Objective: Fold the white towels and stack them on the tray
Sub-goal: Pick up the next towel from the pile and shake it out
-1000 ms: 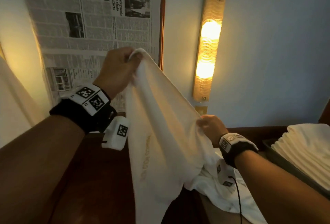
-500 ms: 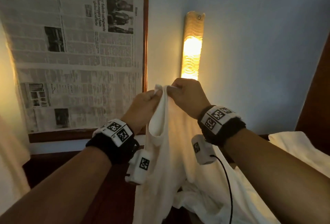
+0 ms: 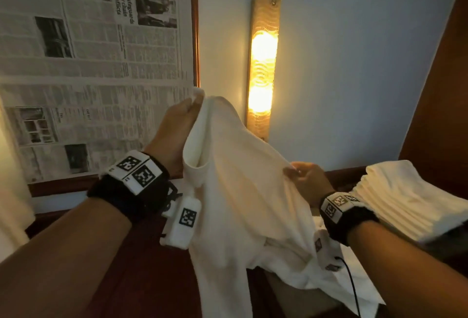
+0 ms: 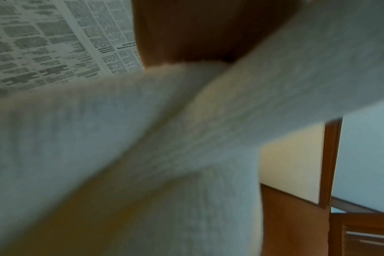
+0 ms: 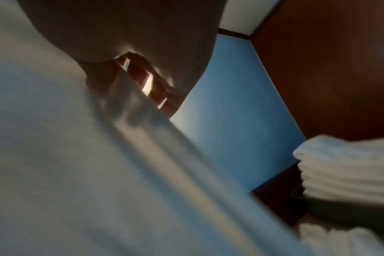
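Much of the scene is hidden or cut off; both wrist views are blurred and nearly filled by cloth. The white terry towel hangs in the air between the two hands, its lower end running out of the bottom of the head view; what lies under it on the dark wooden counter is mostly covered by more crumpled white cloth. The left hand is raised on the left, fingers curled and pinching the towel's top corner; the fingertips themselves are hidden behind the fabric, and in the left wrist view the towel covers all but a patch of the hand. The right hand is lower and to the right, pinching the towel's edge between thumb and curled fingers; the right wrist view shows the fingers closed on the cloth.

On the far right sits the stack of folded white towels on the dark tray — the tray's rim is barely visible and its right side is cut off. Behind, a framed newspaper page fills the left wall and a lit amber wall lamp stands beside it; open air lies between the hands and the wall.
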`<state>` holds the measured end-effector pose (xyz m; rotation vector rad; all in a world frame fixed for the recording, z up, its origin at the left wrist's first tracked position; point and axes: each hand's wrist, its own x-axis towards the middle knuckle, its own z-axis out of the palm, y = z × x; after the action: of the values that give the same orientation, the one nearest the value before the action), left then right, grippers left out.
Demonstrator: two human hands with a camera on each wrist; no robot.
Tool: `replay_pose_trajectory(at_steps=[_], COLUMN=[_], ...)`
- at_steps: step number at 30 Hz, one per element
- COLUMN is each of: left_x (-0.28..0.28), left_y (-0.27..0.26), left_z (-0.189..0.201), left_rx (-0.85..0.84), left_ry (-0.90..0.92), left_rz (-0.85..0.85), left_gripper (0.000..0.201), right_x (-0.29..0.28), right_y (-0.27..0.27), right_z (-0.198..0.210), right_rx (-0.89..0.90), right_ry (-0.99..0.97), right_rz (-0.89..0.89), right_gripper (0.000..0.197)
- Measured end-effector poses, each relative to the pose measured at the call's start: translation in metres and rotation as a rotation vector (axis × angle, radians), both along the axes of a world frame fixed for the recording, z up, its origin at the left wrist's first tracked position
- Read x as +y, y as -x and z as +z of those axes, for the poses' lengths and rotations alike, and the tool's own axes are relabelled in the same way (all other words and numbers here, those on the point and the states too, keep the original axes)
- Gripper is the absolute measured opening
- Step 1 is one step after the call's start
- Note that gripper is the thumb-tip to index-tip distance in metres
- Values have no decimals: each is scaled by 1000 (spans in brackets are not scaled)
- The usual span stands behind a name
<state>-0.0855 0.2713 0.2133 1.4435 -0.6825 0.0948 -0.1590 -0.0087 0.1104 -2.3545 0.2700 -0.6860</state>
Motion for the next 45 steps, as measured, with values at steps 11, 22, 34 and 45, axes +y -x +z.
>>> replay_pose_trajectory(at_steps=[11,22,34,45], left_x=[-62,-109,-93,-116], left_y=[28,57,70,85], left_z=[-54,-17,-21,-23], left_rx=[12,-274,-153,66], left_ry=[-58,-147,-70,12], left_rz=[-74,139,159,19], left_gripper=[43,45,46,33], right_x=[63,-2,-82,-12], right_y=[11,41,40,39], right_z=[91,71,15,101], right_rx=[-354,-176,-190,-420], right_ry=[247,230,-148,179], right_rz=[197,218,146,325], right_gripper=[14,31,22,35])
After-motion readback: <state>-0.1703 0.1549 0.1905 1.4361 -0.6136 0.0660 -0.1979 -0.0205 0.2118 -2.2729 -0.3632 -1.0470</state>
